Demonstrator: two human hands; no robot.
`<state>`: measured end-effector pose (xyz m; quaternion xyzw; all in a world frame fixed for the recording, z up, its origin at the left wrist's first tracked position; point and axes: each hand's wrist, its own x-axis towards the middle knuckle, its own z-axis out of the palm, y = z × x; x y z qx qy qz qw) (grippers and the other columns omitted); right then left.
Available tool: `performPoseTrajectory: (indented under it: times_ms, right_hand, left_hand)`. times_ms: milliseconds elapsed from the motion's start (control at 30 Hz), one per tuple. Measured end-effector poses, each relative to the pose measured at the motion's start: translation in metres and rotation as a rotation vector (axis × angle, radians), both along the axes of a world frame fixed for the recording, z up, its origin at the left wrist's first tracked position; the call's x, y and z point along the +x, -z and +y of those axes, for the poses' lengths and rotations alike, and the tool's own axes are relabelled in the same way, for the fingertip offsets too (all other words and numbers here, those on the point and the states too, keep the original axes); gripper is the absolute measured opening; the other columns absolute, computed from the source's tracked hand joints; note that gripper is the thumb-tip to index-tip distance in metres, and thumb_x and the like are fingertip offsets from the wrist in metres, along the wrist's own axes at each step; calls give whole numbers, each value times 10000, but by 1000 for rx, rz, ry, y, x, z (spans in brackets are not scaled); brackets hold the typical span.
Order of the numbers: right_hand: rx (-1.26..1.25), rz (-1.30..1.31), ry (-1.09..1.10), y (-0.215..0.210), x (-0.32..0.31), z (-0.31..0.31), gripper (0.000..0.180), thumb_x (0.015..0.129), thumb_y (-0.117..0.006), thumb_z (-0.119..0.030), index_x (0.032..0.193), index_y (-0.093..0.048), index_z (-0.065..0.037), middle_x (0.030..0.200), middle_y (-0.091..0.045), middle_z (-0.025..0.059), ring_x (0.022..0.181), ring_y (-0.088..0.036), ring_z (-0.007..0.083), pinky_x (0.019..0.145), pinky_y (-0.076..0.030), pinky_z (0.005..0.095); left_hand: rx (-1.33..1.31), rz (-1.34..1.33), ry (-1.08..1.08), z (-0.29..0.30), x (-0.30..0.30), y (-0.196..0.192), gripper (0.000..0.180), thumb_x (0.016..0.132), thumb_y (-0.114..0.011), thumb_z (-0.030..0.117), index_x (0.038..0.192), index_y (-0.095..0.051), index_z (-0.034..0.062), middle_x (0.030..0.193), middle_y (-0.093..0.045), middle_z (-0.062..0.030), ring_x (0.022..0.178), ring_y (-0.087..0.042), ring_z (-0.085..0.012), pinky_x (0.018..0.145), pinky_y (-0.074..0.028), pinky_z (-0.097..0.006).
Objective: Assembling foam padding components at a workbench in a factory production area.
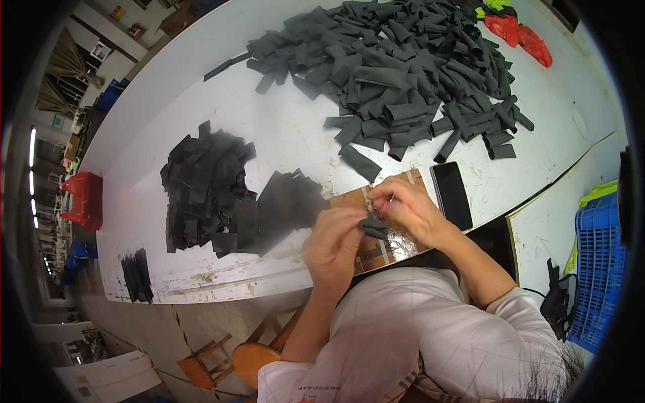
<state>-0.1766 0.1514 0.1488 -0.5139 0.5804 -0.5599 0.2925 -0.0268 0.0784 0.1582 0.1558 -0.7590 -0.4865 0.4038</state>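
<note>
The floor (225,316) is running out from under the white table (289,134); a heap of dark pieces (403,74) is sprawling across the far side, a flatter stack (208,188) is lying left of it, and a stool (254,363) is standing by the near edge; a board (349,199) is resting there too, a phone (451,195) lying to its right; the right hand (410,211) is hovering over the board, thumb and finger nearly meeting, and I can't tell whether it's gripping anything; the left hand (332,245) is pinching a rolled piece (375,229) in bent fingertips, that piece sitting between both hands.
</note>
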Motion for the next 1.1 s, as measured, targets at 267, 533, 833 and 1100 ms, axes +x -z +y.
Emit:
performPoseTrajectory:
  times_ms: [267,533,833,1100]
  right_hand:
    - [129,765,-231,-2,0,-2,193,673,-626,-126,811,-529,-33,671,-504,86,644,-527,264,536,-419,338]
    - [-91,540,-132,10,0,1,82,682,-556,-57,742,-525,-10,634,-500,127,613,-515,295,527,-416,363]
    - [-26,491,-193,30,-4,0,109,656,-518,-20,754,-510,24,679,-516,163,659,-526,333,555,-422,381]
    - [11,390,-216,34,-6,-1,186,680,-486,-14,859,-529,15,740,-548,165,709,-535,347,621,-438,385]
  left_hand:
    - [448,270,-135,12,9,23,110,820,-503,35,898,-513,-43,904,-566,-156,826,-528,-160,772,-414,-286]
    - [473,45,152,1,-11,-11,137,720,-561,-73,855,-555,-51,873,-568,-144,805,-537,-152,706,-450,-258]
    - [26,-58,22,7,-14,-8,136,673,-598,-102,780,-573,-21,830,-583,-106,765,-539,-132,673,-433,-233]
    - [529,119,32,19,-17,-10,138,704,-571,-91,829,-579,-34,832,-581,-113,780,-537,-148,695,-422,-229]
